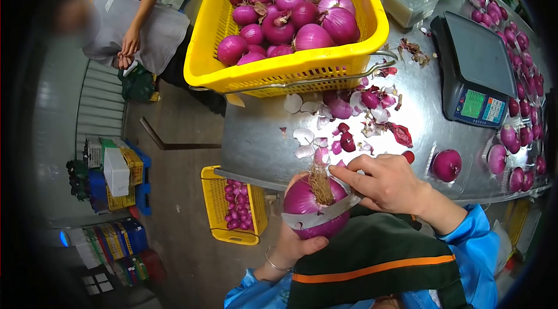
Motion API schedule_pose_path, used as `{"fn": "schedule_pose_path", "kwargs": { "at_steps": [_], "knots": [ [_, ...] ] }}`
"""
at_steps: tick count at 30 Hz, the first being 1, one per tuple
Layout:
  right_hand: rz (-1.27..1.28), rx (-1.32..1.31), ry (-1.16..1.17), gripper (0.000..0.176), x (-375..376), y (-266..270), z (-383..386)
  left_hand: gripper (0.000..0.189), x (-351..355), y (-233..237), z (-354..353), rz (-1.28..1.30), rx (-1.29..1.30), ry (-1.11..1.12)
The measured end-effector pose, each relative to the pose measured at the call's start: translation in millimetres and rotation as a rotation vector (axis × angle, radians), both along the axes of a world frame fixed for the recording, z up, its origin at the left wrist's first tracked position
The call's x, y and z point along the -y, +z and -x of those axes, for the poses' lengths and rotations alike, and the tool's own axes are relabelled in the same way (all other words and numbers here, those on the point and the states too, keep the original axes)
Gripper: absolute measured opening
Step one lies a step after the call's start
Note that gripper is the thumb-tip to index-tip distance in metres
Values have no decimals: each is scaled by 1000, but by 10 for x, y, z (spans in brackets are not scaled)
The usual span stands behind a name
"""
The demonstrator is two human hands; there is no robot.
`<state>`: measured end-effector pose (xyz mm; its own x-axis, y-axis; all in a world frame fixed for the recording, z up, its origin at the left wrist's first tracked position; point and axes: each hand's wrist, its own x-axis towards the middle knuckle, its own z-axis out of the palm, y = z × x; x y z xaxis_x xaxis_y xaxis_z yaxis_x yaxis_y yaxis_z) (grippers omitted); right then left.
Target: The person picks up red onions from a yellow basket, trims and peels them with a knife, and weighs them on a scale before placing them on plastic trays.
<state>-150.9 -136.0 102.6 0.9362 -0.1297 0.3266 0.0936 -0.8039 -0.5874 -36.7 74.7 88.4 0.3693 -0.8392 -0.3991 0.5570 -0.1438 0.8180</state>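
My left hand [297, 246] is closed around a large red onion [308, 200] from below, at the table's near edge. Its tuft of dry roots [321, 186] points up toward me. A knife [322, 216] lies with its blade across the front of the onion, just below the roots. My right hand [386, 184] grips the knife; the handle is hidden in the fingers, and the index finger is stretched toward the roots. Peeled skins [304, 136] and small onion pieces [347, 140] lie scattered on the steel table [256, 143] beyond my hands.
A yellow crate [279, 81] of red onions stands on the table. To the right are a scale [476, 71], clear containers [410, 0] and rows of packed onions [523, 76], one [446, 165] nearer. Another yellow crate [261, 216] sits on the floor. A person [142, 24] stands at left.
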Motion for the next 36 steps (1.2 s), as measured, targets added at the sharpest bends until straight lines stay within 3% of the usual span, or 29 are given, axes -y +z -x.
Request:
{"fn": "schedule_pose_path", "kwargs": {
  "at_steps": [2, 4, 6, 8, 10, 12, 15, 19, 21, 22, 24, 27, 30, 34, 35, 36],
  "knots": [
    [55, 19, -74, 58, 23, -139, 19, 110, 2, -7, 3, 20, -59, -71],
    [68, 59, -134, 57, 169, -302, 88, 104, 90, 83, 37, 115, -141, -6],
    [-26, 97, -538, 57, 327, -489, 163, 106, 98, 179, 35, 214, -293, -9],
    [9, 122, -406, 58, 239, -401, 187, 109, 58, 143, 39, 200, -229, 3],
    [-61, 113, -205, 60, 2, -131, 149, 104, 65, 97, 2, 13, 265, 16],
    [-101, 88, -153, 62, -131, -104, 109, 104, 216, 141, 12, 81, 294, 49],
    [-49, 55, -172, 61, -186, -103, 67, 107, 221, 174, 54, -20, 517, 92],
    [-51, -9, -200, 60, -111, -237, 69, 108, 181, 125, 47, 27, 550, 70],
    [-28, -95, -482, 59, 23, -484, 111, 110, 161, 84, 20, 114, 412, 102],
    [-66, -71, -510, 59, 93, -503, 158, 111, 186, 155, 32, 170, 501, 106],
    [-100, -8, -340, 60, 17, -393, 223, 111, 190, 171, -15, 203, 686, 3],
    [-159, 141, -241, 62, -144, -219, 136, 111, 225, 113, -3, 136, 696, 34],
    [-78, 122, -203, 66, -159, -154, 94, 112, 310, 178, 71, 92, 687, 85],
    [18, 9, -256, 63, -68, -282, 102, 108, 237, 136, -9, 103, 805, -48],
    [-77, -148, -375, 52, -16, -423, 119, 108, 220, 132, -6, 103, 806, -47],
    [-76, -148, -376, 52, -3, -478, 154, 109, 206, 129, -6, 191, 760, -30]
  ]
}}
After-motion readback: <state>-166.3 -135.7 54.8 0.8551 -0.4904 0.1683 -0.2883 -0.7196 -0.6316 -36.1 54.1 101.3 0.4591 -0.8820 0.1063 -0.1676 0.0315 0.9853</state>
